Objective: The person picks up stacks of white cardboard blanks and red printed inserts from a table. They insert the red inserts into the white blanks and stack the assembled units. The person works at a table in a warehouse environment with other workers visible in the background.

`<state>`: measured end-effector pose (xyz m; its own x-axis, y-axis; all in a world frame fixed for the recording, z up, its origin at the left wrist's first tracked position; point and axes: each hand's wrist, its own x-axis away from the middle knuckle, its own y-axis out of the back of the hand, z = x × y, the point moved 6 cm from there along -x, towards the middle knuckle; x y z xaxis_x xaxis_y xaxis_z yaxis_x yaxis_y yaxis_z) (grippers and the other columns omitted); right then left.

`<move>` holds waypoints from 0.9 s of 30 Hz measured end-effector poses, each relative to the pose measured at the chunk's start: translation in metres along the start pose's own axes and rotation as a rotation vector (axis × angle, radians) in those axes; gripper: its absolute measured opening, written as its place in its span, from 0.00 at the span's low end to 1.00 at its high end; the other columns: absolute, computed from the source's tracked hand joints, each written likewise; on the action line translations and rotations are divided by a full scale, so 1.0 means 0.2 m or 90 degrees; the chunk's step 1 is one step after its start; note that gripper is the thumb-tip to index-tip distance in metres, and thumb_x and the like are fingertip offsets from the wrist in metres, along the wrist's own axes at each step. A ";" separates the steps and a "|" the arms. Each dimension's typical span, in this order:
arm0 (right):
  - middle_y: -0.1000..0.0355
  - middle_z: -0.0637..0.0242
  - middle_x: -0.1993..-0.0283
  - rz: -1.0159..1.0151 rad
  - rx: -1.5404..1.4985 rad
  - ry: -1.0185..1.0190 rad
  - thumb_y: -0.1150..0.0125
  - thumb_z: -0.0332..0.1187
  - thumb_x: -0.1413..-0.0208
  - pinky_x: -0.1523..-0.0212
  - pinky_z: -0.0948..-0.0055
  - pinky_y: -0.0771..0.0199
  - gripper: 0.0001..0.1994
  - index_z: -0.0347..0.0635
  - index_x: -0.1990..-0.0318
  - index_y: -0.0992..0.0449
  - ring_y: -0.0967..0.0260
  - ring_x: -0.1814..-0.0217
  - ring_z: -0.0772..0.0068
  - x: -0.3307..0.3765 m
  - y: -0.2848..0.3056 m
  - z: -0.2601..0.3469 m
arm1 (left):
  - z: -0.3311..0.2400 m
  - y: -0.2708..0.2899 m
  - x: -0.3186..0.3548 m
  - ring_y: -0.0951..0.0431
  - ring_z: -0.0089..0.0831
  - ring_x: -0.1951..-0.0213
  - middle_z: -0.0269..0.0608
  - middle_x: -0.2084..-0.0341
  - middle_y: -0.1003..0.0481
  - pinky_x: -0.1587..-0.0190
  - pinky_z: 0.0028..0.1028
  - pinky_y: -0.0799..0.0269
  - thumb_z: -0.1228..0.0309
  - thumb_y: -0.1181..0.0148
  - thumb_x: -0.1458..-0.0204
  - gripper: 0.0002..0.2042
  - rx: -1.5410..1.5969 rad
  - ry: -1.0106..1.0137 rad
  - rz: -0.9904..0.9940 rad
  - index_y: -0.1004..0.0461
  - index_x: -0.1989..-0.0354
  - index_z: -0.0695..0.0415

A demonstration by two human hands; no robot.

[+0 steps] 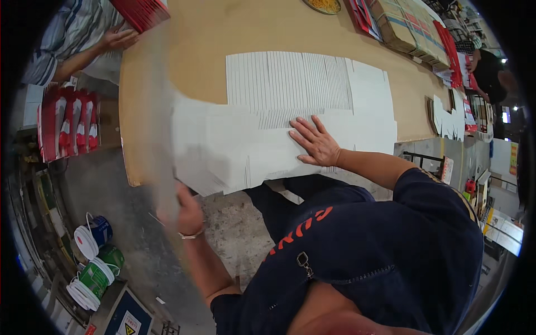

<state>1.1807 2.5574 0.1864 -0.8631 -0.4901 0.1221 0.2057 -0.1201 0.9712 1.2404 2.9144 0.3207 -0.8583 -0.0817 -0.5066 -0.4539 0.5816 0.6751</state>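
A fanned stack of white cardboard sheets [290, 81] lies on the table, its many edges showing as close parallel lines. Over its near part is a broad white cardboard sheet [223, 134] with slots and cut edges. My right hand [317, 144] rests flat on this white cardboard, fingers spread. At the table's near left corner my left hand [190, 215], smeared by motion, has its fingers curled round the near edge of a raised white cardboard sheet [161, 128]. That sheet stands nearly edge-on and is strongly blurred.
The brown tabletop [192, 44] ends close to my body. At far left another person's hand [118, 39] is beside a red stack [142, 12]. A strapped carton bundle [410, 33] lies far right. Red pieces [67, 123] fill a box on the left; buckets [92, 279] stand on the floor.
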 end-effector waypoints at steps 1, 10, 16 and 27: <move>0.60 0.57 0.29 -0.001 -0.002 -0.003 0.53 0.53 0.46 0.31 0.47 0.77 0.36 0.45 0.33 0.51 0.67 0.26 0.56 0.00 0.00 0.00 | 0.07 -0.02 0.01 0.27 0.40 0.53 0.50 0.54 0.28 0.50 0.35 0.32 0.77 0.45 0.48 0.15 -0.041 0.005 0.012 0.31 0.51 0.69; 0.59 0.58 0.29 0.002 0.016 0.002 0.53 0.53 0.46 0.31 0.47 0.75 0.36 0.46 0.33 0.50 0.66 0.26 0.56 -0.02 0.00 0.01 | 0.97 -0.24 0.23 0.26 0.33 0.60 0.47 0.56 0.28 0.60 0.31 0.28 0.76 0.41 0.49 0.18 0.635 0.719 -0.160 0.33 0.51 0.71; 0.60 0.58 0.29 0.012 0.031 -0.002 0.54 0.53 0.46 0.31 0.47 0.76 0.36 0.47 0.33 0.51 0.67 0.26 0.57 0.01 -0.03 -0.01 | 0.37 -0.02 0.04 0.25 0.35 0.62 0.55 0.56 0.28 0.61 0.31 0.27 0.82 0.42 0.52 0.17 0.238 0.194 -0.151 0.33 0.54 0.78; 0.60 0.59 0.29 0.010 -0.001 0.002 0.54 0.52 0.46 0.30 0.48 0.77 0.35 0.47 0.33 0.51 0.68 0.26 0.58 -0.01 -0.01 0.00 | 1.06 -0.27 0.26 0.27 0.31 0.60 0.46 0.58 0.27 0.59 0.30 0.29 0.73 0.38 0.51 0.19 0.568 0.720 -0.144 0.31 0.53 0.71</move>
<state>1.1814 2.5577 0.1837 -0.8582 -0.4947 0.1371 0.2202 -0.1135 0.9688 1.2707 3.0494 0.1438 -0.7074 -0.5735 0.4131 -0.6675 0.7343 -0.1236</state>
